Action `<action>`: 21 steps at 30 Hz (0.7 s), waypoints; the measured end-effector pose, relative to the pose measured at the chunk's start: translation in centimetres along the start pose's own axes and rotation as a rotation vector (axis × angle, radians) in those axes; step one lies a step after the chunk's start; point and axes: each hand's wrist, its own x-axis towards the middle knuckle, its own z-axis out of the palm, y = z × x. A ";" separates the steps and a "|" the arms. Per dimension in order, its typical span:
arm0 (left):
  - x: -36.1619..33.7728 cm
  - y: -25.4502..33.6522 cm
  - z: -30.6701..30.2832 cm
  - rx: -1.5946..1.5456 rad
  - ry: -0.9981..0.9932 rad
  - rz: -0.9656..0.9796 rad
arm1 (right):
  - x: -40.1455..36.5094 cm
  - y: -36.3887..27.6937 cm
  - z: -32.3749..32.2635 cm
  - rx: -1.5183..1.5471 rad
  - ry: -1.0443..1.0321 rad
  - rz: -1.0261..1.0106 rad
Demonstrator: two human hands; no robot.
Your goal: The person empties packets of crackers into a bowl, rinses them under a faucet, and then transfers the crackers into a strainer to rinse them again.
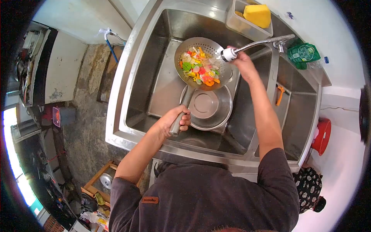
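Observation:
My left hand [176,120] is wrapped round the grey handle [187,97] of a perforated metal strainer ladle [210,47]. Colourful pieces [199,67], yellow, orange, red, green and pale, lie in its bowl. Under it, a round metal basin [205,106] rests in the left sink compartment. At the bowl's right edge, my right hand [243,65] holds the white and black head [228,54] of a flexible metal faucet, which points at the strainer. The fingers of that hand are partly hidden behind the faucet head.
A steel double sink [119,133] surrounds my hands. Behind it stands a plastic container [241,28] with a yellow sponge [257,15]. A green pouch [303,53] lies at the back right, an orange-handled tool [279,96] in the right compartment, and a red basin [321,136] beyond.

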 end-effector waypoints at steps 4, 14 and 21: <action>0.6 -0.1 0.3 0.017 0.009 0.000 | 0.1 3.3 5.0 -0.835 -0.116 -0.092; 1.7 1.0 1.4 0.043 0.026 -0.026 | 4.9 8.9 7.7 -1.196 -0.112 -0.031; 1.7 1.2 1.0 0.114 0.058 -0.057 | 5.4 6.8 8.9 -1.042 -0.035 -0.103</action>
